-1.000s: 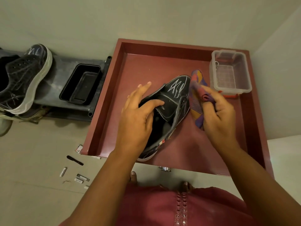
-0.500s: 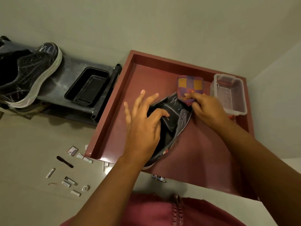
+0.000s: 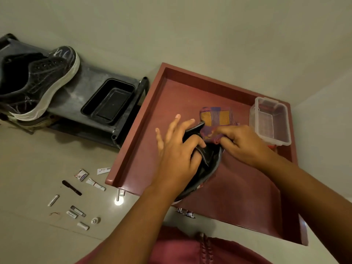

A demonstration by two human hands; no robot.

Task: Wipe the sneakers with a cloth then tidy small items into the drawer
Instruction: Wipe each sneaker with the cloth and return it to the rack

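Step in hand: wiping. Our left hand steadies the black sneaker over the open drawer, thumb hooked inside, fingers spread; our right hand pinches the checked cloth against its toe. Next, we judge: firm strokes; small items wait on the floor.

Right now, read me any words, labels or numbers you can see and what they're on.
Nothing can be read.
Small packets and tubes on the floor: print too small and blurred.
Black sneaker on the rack: white scrawl on the toe, not legible.
Clear plastic box: no label visible.
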